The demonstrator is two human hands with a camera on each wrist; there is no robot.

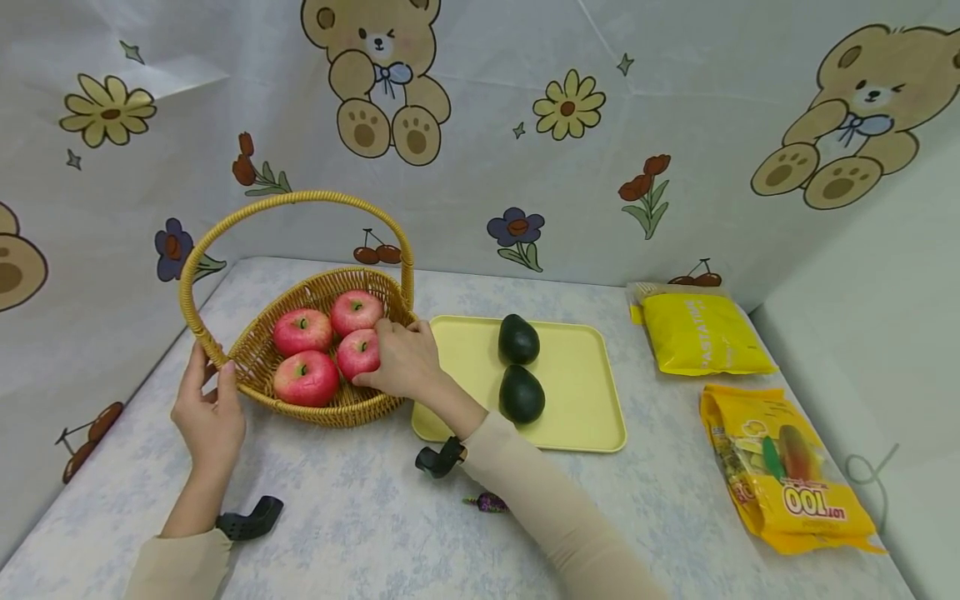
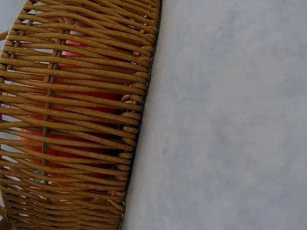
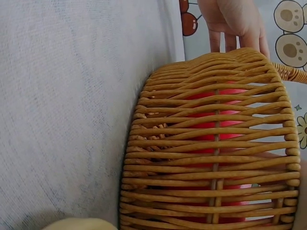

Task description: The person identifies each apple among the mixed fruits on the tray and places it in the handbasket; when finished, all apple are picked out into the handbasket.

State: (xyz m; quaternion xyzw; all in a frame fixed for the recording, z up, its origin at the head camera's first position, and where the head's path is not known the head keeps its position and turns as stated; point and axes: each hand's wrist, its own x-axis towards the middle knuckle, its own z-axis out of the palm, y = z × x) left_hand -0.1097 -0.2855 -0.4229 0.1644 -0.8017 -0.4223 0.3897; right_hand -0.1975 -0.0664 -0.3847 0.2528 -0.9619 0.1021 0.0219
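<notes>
A wicker basket (image 1: 330, 414) with a tall arched handle stands on the left of the table, several red apples (image 1: 306, 377) inside it. My left hand (image 1: 212, 417) grips its left end near the foot of the handle, thumb on the near side. Reaching over the basket's right side, my right hand (image 1: 405, 358) holds the right-hand apple (image 1: 358, 353), its fingers round the fruit's right side. That apple sits low among the others. The left wrist view shows the woven wall (image 2: 72, 110) with red fruit behind the gaps. In the right wrist view my left hand (image 3: 235, 21) appears beyond the basket.
Right of the basket lies a pale yellow tray (image 1: 581, 383) with two dark green avocados (image 1: 521, 393). A yellow bag (image 1: 701, 333) and a yellow-orange snack packet (image 1: 795, 475) lie on the far right. A small purple object (image 1: 487, 502) is near my right sleeve.
</notes>
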